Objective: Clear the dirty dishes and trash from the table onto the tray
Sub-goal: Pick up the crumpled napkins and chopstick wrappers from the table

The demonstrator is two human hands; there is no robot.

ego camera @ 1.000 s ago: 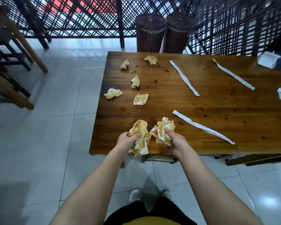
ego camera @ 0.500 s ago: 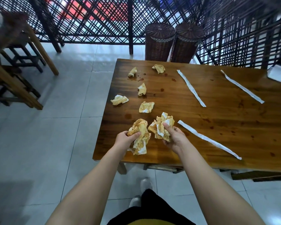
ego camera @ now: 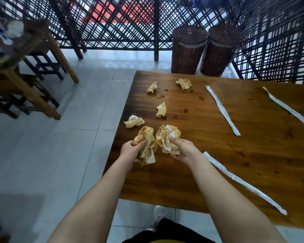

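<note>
My left hand [ego camera: 130,150] grips a wad of stained, crumpled napkins [ego camera: 146,142] above the near left part of the wooden table [ego camera: 209,155]. Right beside it my right hand [ego camera: 183,149] grips a second wad of stained napkins [ego camera: 168,137]. Several more crumpled napkins lie on the table beyond: one at the left edge [ego camera: 133,121], one in the middle [ego camera: 161,109], two farther back [ego camera: 152,87] [ego camera: 183,83]. The napkin that lay just beyond my hands is hidden behind the wads. No tray is in view.
Long white paper sleeves lie on the table: one near my right arm [ego camera: 244,183], one in the middle [ego camera: 222,109], one at the right [ego camera: 288,107]. Sauce spots dot the wood. Two wicker baskets [ego camera: 188,50] stand behind the table. Wooden stools [ego camera: 33,71] stand left.
Both hands have moved forward over the table with their napkin wads, toward the loose napkins. The view has shifted closer to the table and leftward.
</note>
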